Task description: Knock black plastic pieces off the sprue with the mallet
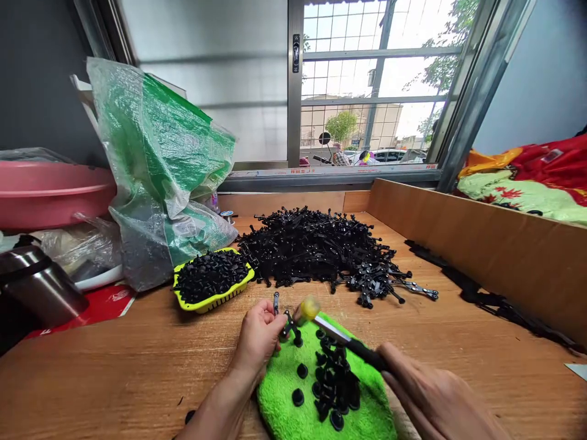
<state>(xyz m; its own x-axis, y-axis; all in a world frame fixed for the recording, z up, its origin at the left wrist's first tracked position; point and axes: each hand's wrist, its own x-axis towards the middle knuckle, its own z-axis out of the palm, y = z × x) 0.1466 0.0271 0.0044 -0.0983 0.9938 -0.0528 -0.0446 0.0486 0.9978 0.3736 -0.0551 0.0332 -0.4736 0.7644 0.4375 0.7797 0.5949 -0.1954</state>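
My left hand (257, 338) pinches a small black plastic strip part (282, 315) upright at the far edge of a bright green cloth (293, 421). My right hand (428, 394) grips the black handle of a small hammer (337, 336); its yellow head (306, 310) blurs right beside the held part. Several black round caps (334, 385) lie scattered on the cloth between my hands.
A big heap of black strip parts (316, 244) lies on the wooden table (137, 360) beyond the cloth. A yellow tray (211, 278) holds black caps at left, beside a green plastic bag (160, 165), a pink basin (46, 192) and a metal flask (39, 284). A wooden wall (481, 244) runs along the right.
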